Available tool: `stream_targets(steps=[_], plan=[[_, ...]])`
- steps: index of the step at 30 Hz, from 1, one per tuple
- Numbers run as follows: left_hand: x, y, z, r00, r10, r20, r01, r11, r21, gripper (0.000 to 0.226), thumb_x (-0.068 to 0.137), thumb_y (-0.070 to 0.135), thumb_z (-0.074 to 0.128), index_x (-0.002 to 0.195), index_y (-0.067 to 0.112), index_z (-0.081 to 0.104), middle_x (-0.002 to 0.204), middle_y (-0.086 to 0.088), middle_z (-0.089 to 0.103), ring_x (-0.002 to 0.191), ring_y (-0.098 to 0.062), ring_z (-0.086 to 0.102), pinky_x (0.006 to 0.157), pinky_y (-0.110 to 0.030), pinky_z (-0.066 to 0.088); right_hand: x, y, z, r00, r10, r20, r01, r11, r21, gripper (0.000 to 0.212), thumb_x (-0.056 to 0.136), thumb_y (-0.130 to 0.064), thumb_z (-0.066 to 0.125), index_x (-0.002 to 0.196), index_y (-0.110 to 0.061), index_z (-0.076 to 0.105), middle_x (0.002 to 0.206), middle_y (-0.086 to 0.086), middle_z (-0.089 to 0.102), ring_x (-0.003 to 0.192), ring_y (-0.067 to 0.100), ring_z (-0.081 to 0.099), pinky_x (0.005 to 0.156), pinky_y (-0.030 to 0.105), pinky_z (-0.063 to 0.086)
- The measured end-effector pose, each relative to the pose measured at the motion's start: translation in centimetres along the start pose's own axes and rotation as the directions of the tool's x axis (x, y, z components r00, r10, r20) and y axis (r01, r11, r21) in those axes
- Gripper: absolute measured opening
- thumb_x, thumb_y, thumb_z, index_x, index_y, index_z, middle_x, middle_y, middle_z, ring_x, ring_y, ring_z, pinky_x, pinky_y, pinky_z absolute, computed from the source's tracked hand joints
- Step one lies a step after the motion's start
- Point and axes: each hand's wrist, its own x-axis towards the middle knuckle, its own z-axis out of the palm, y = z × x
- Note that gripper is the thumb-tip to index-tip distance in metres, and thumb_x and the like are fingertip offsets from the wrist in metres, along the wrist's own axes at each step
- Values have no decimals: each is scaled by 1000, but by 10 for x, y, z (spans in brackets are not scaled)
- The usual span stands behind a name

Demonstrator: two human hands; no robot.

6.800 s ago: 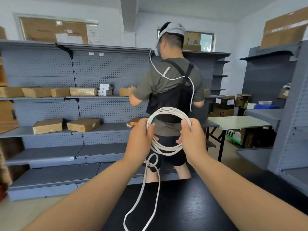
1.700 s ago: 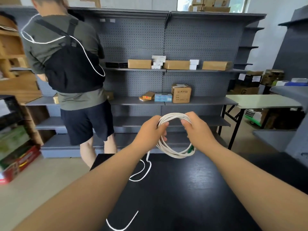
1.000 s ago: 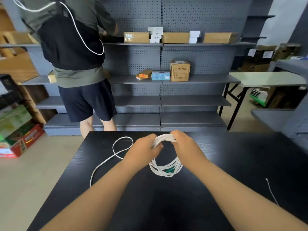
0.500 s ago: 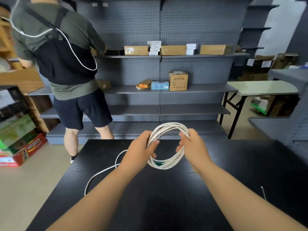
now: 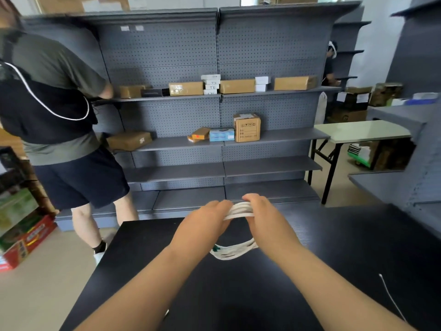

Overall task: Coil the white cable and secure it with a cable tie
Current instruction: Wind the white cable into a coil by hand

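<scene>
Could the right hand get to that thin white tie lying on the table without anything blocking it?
Probably yes. The cable tie lies on bare black table on the right hand's side, nothing between. But that hand is gripping the cable coil and must let go first.

Two hands, left (image 5: pixel 202 229) and right (image 5: pixel 267 223), are counted around one white cable (image 5: pixel 235 252); one cable tie (image 5: pixel 391 299) is seen at four o'clock.

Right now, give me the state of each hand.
Left hand: closed on the white cable coil.
Right hand: closed on the same coil, at its top.
</scene>
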Motion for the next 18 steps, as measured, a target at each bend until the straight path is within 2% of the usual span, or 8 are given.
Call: stream_targets(steps=[3,5,8,11,15,18], plan=[[3,-10,-3,999,40,30,-41,998,38,17,95,32,43,111,27,47,92,1,54,82,-25,59,67,-38,47,3,-5,6,996,-35,81,45,991,-127,28,94,-13,35,121,-17,44,112,6,49,98,29,50,80,41,44],[5,-17,-6,998,43,41,-43,999,6,20,94,38,44,111,27,49,96,3,58,88,-22,59,71,-36,47,6,-8,8,996,-25,87,38,989,-140,23,93,-10,33,113,-15,45,105,8,50,88,28,48,74,40,41],[7,-28,-7,997,-4,80,16,988,-156,20,90,44,51,106,33,53,91,9,64,85,-14,59,72,-32,46,11,-11,8,998,-7,64,14,993,-115,20,92,-8,33,107,-14,44,101,8,48,84,27,47,72,38,40],[10,-39,-6,987,-71,143,115,937,-329,13,85,42,59,95,34,56,80,9,64,76,-11,59,71,-33,49,18,-14,6,1000,13,15,-12,996,-88,21,93,-8,32,108,-15,44,101,6,48,86,26,48,72,35,38],[17,-51,-6,979,-86,183,153,907,-393,10,83,34,61,91,30,56,76,10,62,70,-7,57,66,-27,46,25,-14,7,997,55,-49,-55,998,-3,14,96,-10,35,104,-12,47,100,7,52,86,24,48,67,28,35],[23,-60,-5,977,-99,188,177,871,-459,8,83,30,62,89,27,57,76,10,60,66,-3,53,60,-19,40,30,-14,10,990,104,-93,-94,990,104,11,96,-11,37,95,-18,45,93,3,52,80,20,48,62,26,36]])
